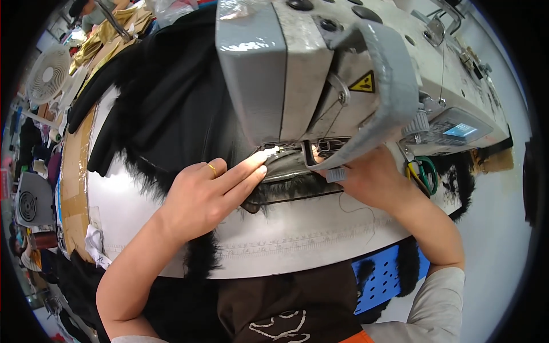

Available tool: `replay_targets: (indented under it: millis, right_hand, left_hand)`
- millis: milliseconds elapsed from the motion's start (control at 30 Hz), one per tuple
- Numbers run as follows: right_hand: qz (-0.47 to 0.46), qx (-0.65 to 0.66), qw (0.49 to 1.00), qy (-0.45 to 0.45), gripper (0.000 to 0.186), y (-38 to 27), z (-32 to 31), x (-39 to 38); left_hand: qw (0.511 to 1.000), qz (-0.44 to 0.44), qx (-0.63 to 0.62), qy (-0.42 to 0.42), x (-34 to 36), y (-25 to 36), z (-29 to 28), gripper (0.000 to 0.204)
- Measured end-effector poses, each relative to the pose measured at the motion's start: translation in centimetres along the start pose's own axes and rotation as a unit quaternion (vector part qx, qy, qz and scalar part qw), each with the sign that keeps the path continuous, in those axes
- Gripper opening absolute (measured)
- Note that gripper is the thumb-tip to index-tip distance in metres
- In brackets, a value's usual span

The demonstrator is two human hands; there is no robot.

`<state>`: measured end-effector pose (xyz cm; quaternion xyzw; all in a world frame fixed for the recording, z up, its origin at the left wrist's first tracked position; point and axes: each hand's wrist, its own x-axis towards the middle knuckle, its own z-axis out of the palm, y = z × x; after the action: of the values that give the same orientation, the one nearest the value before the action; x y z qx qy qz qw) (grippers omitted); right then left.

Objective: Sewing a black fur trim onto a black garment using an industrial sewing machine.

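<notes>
My left hand (209,194), with a gold ring, holds black fabric (191,114) at the sewing machine's presser area (283,150), two fingers extended and the others bent; its thumb is hidden. Black fur trim (289,188) runs along the fabric below the needle area and hangs over the front edge. My right hand (369,180) is at the right of the needle area, its fingers mostly hidden behind the machine's grey guard (394,86). A loose thread hangs below it onto the white machine table (286,240).
Green-handled scissors (429,174) lie right of my right hand. A blue perforated tray (374,286) with fur pieces sits under the front edge. A white fan (48,71) and a cardboard-covered surface (74,217) are at the left. Another person (91,17) is at the back left.
</notes>
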<state>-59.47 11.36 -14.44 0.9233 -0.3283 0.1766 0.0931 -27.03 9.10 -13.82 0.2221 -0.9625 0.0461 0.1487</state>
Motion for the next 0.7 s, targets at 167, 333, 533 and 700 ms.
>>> replay_targets:
  millis: [167, 333, 533, 700]
  right_hand:
    - [-0.011, -0.001, 0.996, -0.086, 0.017, 0.1, -0.4, -0.5]
    - [0.074, 0.080, 0.985, -0.132, 0.035, 0.6, 0.1, -1.2]
    - [0.142, 0.143, 0.963, -0.180, 0.056, 1.6, -0.6, -2.0]
    - [0.164, 0.129, 0.963, -0.172, 0.039, 1.7, -0.8, -2.6]
  left_hand:
    - [1.000, 0.011, -0.010, 0.019, 0.1, -0.8, 0.6, 0.044]
    - [1.000, -0.015, 0.013, -0.009, 0.7, -1.7, 0.5, 0.042]
    - [0.999, -0.016, 0.013, -0.031, 1.2, -1.1, 0.2, 0.045]
    - [0.999, -0.004, 0.028, -0.024, 1.4, -1.3, 0.3, 0.044]
